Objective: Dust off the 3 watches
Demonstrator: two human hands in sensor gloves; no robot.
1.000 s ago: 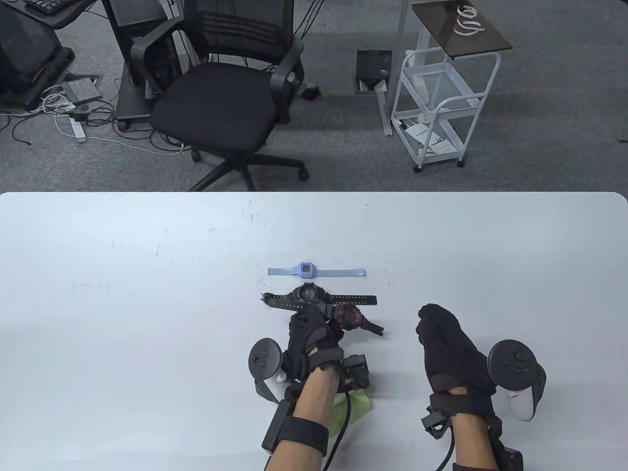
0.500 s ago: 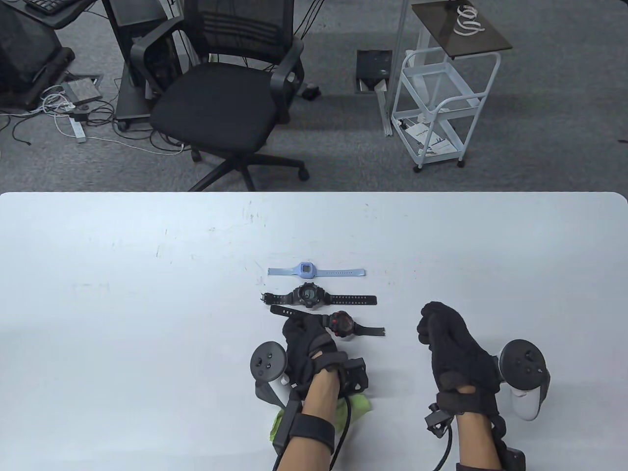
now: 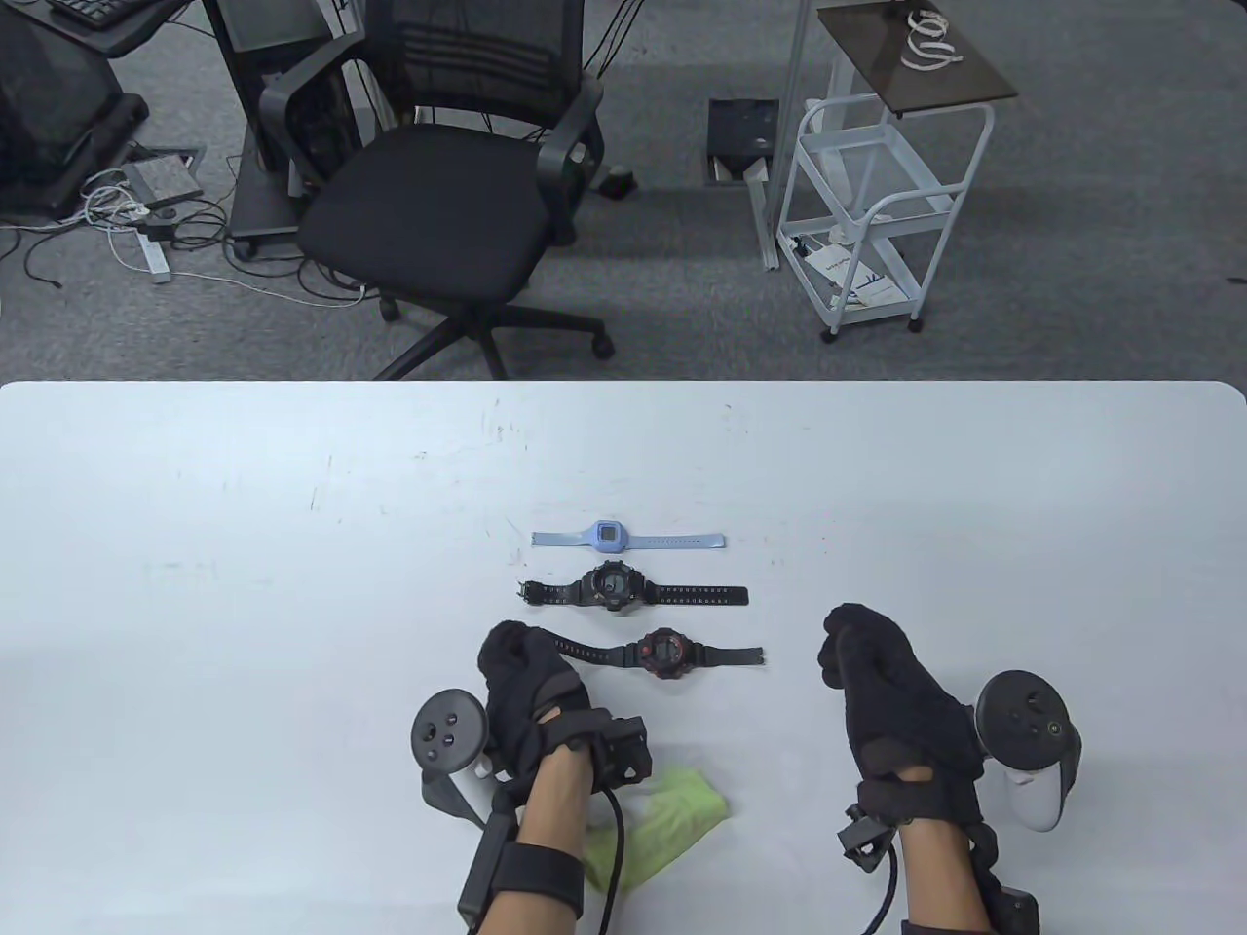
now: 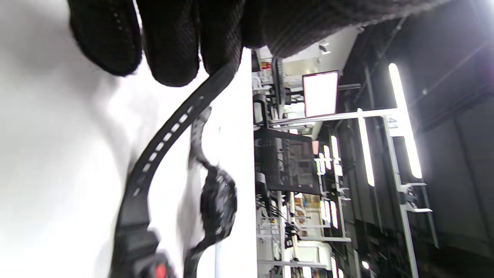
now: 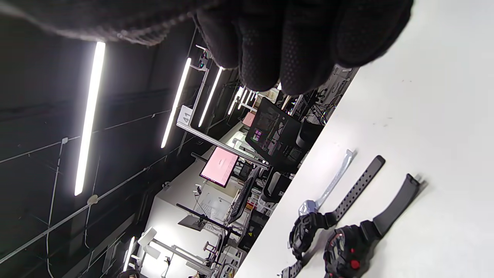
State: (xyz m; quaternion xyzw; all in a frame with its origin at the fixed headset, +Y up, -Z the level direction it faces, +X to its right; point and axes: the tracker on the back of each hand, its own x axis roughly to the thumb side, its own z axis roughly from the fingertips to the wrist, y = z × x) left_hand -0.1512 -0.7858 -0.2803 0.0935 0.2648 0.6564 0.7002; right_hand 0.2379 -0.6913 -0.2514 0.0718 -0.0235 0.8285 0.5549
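- Where the white table [image 3: 244,604] spreads below the camera, three watches in a row near the centre, straps running from nine to three o'clock.
- Farthest, at twelve o'clock of the row: light blue watch [image 3: 608,536], flat, untouched.
- Between the other two: black watch [image 3: 612,587], flat, just beside the blue one.
- Nearest, at six o'clock of the row: red-and-black watch [image 3: 664,652], dial up, strap end at nine o'clock under the left hand [image 3: 526,682].
- Left hand: fingers curled, fingertips [image 4: 173,50] on that strap end; pinching or merely pressing, cannot tell.
- Right hand [image 3: 891,682]: at three o'clock of the watches, well apart from them, fingers curled loosely, nothing held.
- Green cloth [image 3: 672,813]: crumpled on the table at six o'clock of the nearest watch, beside the left forearm, not gripped.
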